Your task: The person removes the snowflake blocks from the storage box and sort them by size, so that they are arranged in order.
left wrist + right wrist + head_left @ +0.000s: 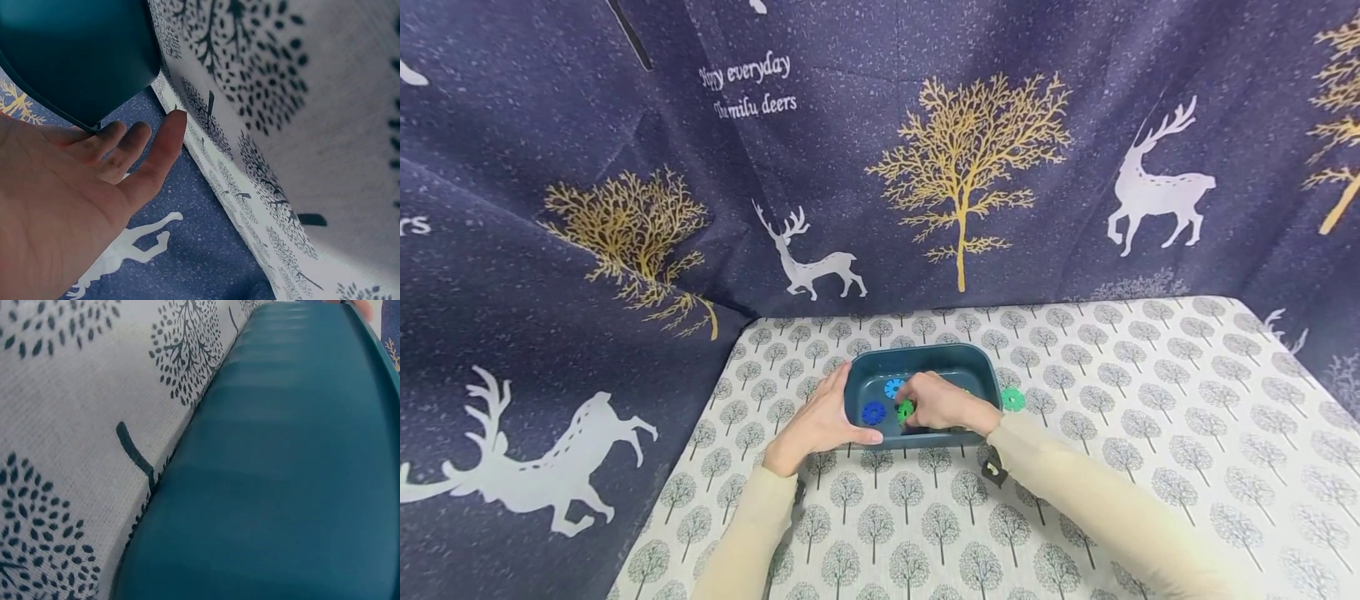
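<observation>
The right hand (943,404) has its fingers clamped on a green disc (905,411), down inside the bin (917,357); how much of the edge they have is hard to tell, since the knuckles hide part of it. That hold is the likeliest weak point: the disc looks thin and notched, so a pinch on the rim alone could let it twist out or flick flat onto the floor of the bin. The blue disc (873,412) and the light blue disc (893,388) lie close by, and a notch could snag one of them if the hand sweeps sideways. What sits beneath the palm is hidden, so something there might get dragged unseen. The left hand (823,417) has its fingers spread apart against the left end, with the thumb over the near rim; should that light touch slacken, a push from the right forearm, which crosses the right end, could skid the bin across the cloth-covered counter (925,508). Just outside that end lies a mint disc (1013,399), where a skidding bin or the sleeve (1060,475) could knock it away.
</observation>
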Motion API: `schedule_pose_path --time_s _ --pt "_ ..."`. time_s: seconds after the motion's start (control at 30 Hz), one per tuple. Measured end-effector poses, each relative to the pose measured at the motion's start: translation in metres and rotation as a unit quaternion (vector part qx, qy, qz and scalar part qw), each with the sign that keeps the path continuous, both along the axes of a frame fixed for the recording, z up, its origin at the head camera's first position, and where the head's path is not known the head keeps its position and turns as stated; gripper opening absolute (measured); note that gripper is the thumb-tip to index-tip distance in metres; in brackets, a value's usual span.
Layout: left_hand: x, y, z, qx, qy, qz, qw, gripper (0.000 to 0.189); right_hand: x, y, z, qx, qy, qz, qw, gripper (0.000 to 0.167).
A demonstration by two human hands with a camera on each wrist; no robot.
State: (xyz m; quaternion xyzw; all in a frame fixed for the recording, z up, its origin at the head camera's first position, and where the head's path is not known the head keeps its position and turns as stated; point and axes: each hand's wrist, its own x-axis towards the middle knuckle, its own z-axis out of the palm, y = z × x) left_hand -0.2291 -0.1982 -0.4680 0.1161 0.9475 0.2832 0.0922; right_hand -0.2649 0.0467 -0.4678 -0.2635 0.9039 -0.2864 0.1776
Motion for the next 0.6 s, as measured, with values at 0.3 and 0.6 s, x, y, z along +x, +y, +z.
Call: schedule_pose_path --time_s 0.3,0.6 --pt "0.0000 0.0005 0.0008 -0.001 0.002 -0.002 1.0000 0.144 -0.0002 0.0025 -0.0032 0.003 0.023 0.006 0.9997 0.044" --pt "-0.0006 0.0003 0.0002 0.001 0.000 0.000 1.0000 0.145 0.0019 0.0087 -0.0022 -0.038 0.023 -0.025 0.9987 0.042"
